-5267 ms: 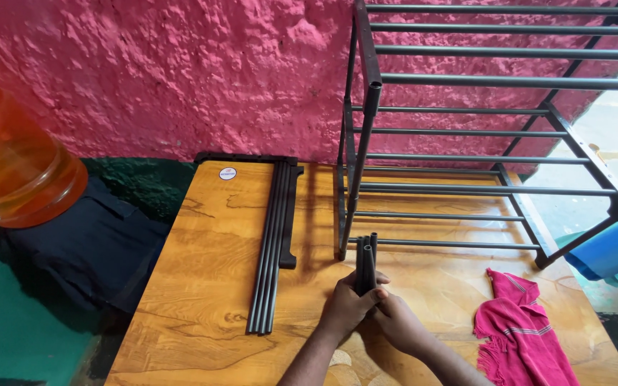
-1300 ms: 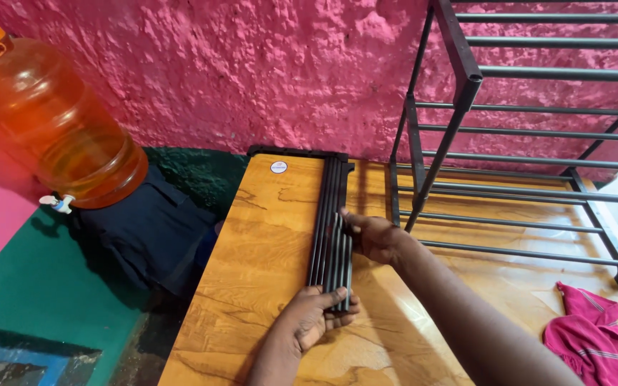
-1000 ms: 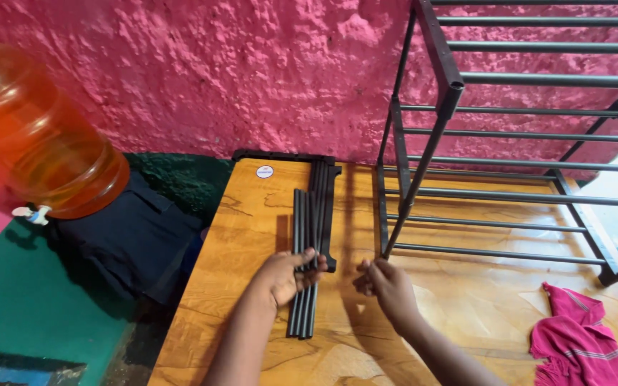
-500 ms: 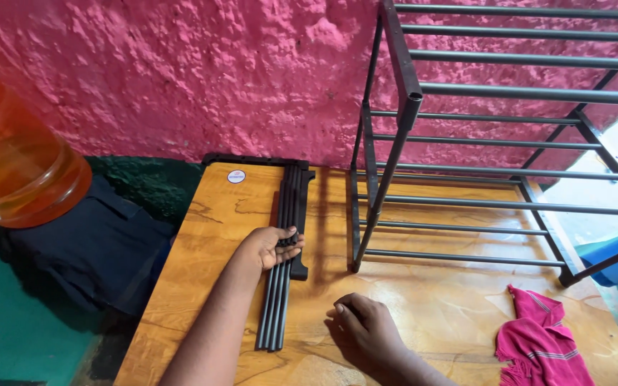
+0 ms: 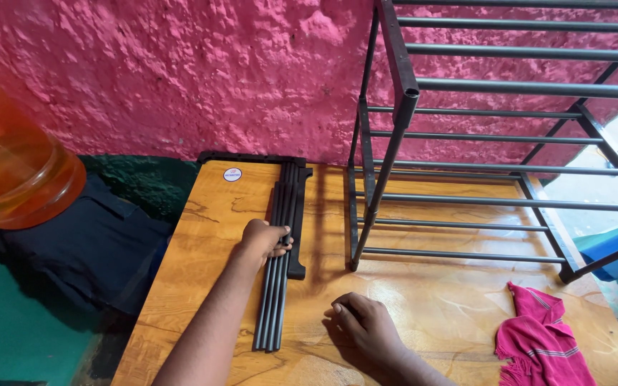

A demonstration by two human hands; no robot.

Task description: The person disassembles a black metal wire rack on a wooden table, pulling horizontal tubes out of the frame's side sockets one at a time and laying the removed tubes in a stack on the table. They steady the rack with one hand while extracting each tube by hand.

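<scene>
Left hand [image 5: 265, 239] is curling its fingers over a bundle of black metal rods [image 5: 278, 256], grasping them near the middle of their length where they are lying flat on the wooden counter [image 5: 202, 236]. Right hand [image 5: 363, 323] is resting palm-down on the bare wood near the front edge, fingers loosely bent and holding nothing. The rods are running lengthwise away from the person, touching one another in a tight row, and a black side bracket [image 5: 297, 214] is lying just beside them on the right. Their far ends are reaching a black flat frame piece [image 5: 252, 156] lying at the back edge of the counter against the pink rough wall [image 5: 180, 71].

To the right, a dark metal rack [image 5: 466, 136] is standing partly built on the counter: several tiers of horizontal bars are already sitting in its uprights, while the top of the nearest upright is ending in an open tube. Judging from that, a good share of the rack is together, and the loose rods and bracket are parts not yet fitted. A pink cloth [image 5: 541, 347] is lying crumpled at the right front corner. An orange water jug [image 5: 8, 171] is lying on its side to the left, above a dark bag [image 5: 87, 250] on the green floor.
</scene>
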